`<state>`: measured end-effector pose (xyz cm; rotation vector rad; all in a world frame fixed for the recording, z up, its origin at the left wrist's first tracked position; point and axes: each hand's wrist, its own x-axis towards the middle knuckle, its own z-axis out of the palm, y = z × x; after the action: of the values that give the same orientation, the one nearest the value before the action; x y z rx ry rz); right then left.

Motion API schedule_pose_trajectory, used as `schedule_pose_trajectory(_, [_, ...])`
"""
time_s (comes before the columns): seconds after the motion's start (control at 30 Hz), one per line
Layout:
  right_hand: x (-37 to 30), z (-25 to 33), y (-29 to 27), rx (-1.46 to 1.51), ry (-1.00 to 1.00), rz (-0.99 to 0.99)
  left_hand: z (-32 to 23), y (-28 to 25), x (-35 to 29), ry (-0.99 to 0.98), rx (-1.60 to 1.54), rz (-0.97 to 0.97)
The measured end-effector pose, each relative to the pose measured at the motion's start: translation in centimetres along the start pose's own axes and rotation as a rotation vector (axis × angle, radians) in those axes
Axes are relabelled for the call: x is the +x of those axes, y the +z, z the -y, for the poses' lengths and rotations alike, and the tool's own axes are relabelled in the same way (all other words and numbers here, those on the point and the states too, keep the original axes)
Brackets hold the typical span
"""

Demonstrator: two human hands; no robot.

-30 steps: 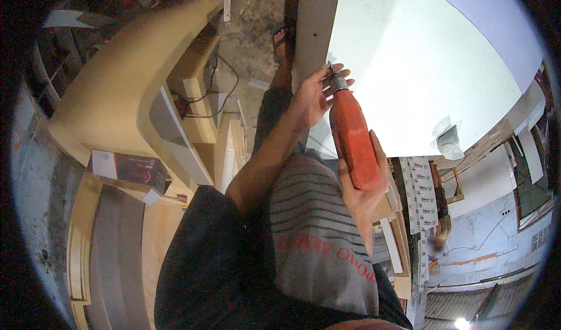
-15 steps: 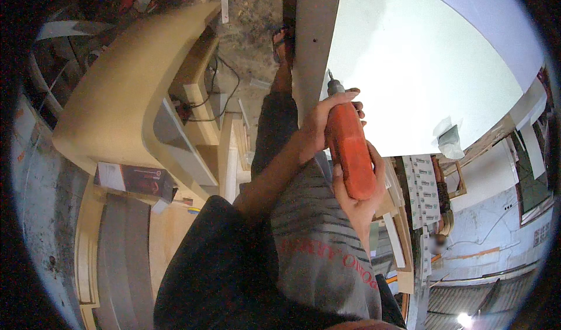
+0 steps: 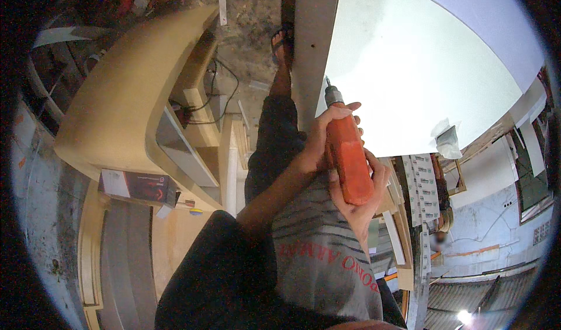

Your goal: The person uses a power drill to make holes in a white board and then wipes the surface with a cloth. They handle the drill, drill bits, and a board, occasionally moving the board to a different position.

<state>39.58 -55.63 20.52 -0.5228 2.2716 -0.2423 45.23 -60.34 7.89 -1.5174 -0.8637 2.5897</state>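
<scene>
An orange-red power drill [image 3: 350, 160] with a dark chuck and a thin bit is held in both my hands. My left hand [image 3: 318, 134] is closed around its front part, just behind the chuck. Around the rear of its body, my right hand [image 3: 355, 214] is closed, the palm beneath the rounded end. The bit points away from me, beside the near-left edge of a large white panel [image 3: 403, 67]; I cannot tell whether its tip touches. Along that edge runs a grey-brown side face [image 3: 315, 20] with a small dark hole.
At left stands a curved wooden piece of furniture [image 3: 111, 102], with a dark printed box [image 3: 137, 187] near it. A black cable [image 3: 236, 87] loops beside it above the concrete floor [image 3: 251, 14]. A crumpled translucent wrapper [image 3: 447, 142] lies at the panel's near right corner.
The drill and both hands have drawn slightly back toward me, and the bit has shifted a little left. Both hands keep their hold.
</scene>
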Motion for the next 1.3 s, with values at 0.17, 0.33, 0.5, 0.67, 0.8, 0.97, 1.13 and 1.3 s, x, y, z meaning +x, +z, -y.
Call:
schedule_pose_trajectory(0.17, [-0.4, 0.1, 0.6, 0.015, 0.058, -0.035, -0.4, 0.1, -0.3, -0.032, -0.052, 0.041])
schedule_pose_trajectory(0.33, [-0.3, 0.4, 0.9, 0.041, 0.086, -0.052, -0.8, -0.1, -0.1, -0.043, -0.064, 0.069])
schedule_pose_trajectory(0.5, [-0.6, 0.9, 0.6, 0.072, 0.123, -0.065, -0.7, 0.3, -0.4, -0.019, -0.045, 0.053])
schedule_pose_trajectory(0.67, [-0.5, 0.6, 1.1, 0.158, 0.135, -0.101, -0.2, -0.4, 0.4, -0.007, -0.057, 0.08])
schedule_pose_trajectory(0.8, [-0.3, 0.3, 1.4, 0.207, 0.136, -0.109, -0.4, -0.3, 0.4, -0.009, -0.056, 0.078])
schedule_pose_trajectory(0.97, [0.3, 0.9, 1.2, 0.2, 0.122, -0.101, -0.5, 0.0, 0.5, 0.01, -0.073, 0.064])
schedule_pose_trajectory(1.13, [0.8, 1.2, 0.9, 0.143, 0.084, -0.09, -0.5, -0.1, 0.7, 0.012, -0.087, 0.074])
schedule_pose_trajectory(1.3, [1.3, 1.3, 0.2, -0.023, -0.006, -0.059, 0.1, -0.3, 1.1, 0.054, -0.093, 0.098])
